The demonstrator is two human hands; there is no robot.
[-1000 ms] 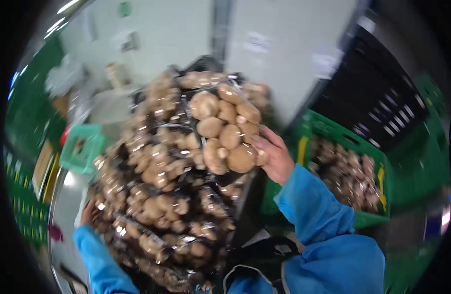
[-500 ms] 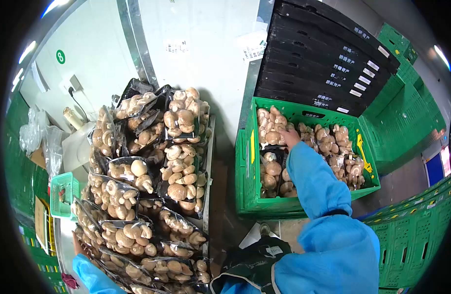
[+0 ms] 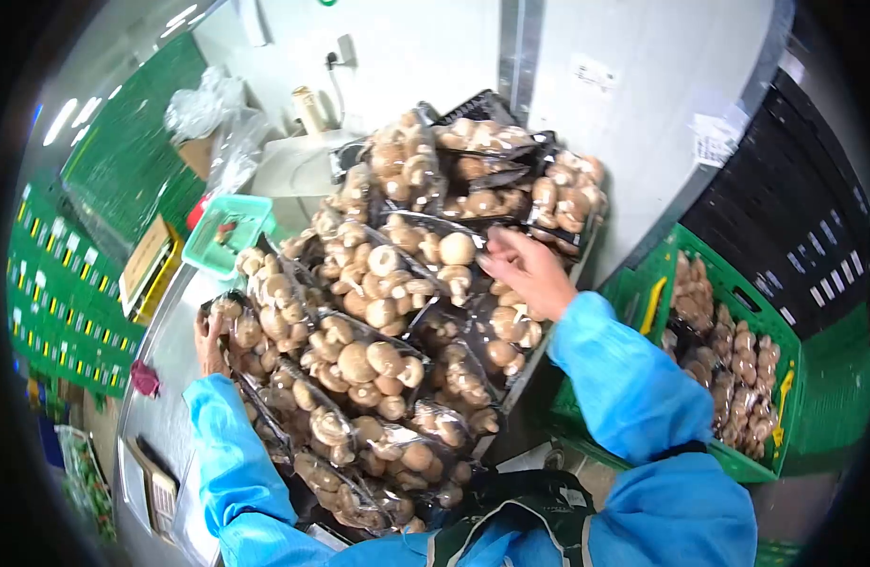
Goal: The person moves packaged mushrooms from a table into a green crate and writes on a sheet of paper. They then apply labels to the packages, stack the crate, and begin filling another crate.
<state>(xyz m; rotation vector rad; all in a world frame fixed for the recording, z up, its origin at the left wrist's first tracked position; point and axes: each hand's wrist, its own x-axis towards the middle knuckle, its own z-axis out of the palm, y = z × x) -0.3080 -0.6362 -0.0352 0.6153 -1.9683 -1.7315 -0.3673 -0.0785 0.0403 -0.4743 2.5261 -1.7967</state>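
A big heap of film-wrapped packs of brown mushrooms [image 3: 364,364] in black trays covers the table before me. My right hand [image 3: 528,269] is over the heap's right side, fingers stretched out and apart, with nothing held. Just left of its fingertips lies a mushroom pack [image 3: 426,250]. At the heap's left edge my left hand [image 3: 208,342] has its fingers bent round the end of another mushroom pack [image 3: 238,319]; part of the grip is hidden. To the right, a green crate [image 3: 784,378] holds several mushroom packs [image 3: 737,369].
A light green basket [image 3: 229,227] with small items stands behind the heap on the metal table [image 3: 175,378]. Clear plastic bags [image 3: 213,109] lie farther back. Stacked black crates [image 3: 784,189] rise behind the green crate. A calculator-like device [image 3: 156,491] sits at lower left.
My view has turned left. My right hand has left the packs in the green crate and come over to the heap, empty. My left hand stays at the heap's left edge.
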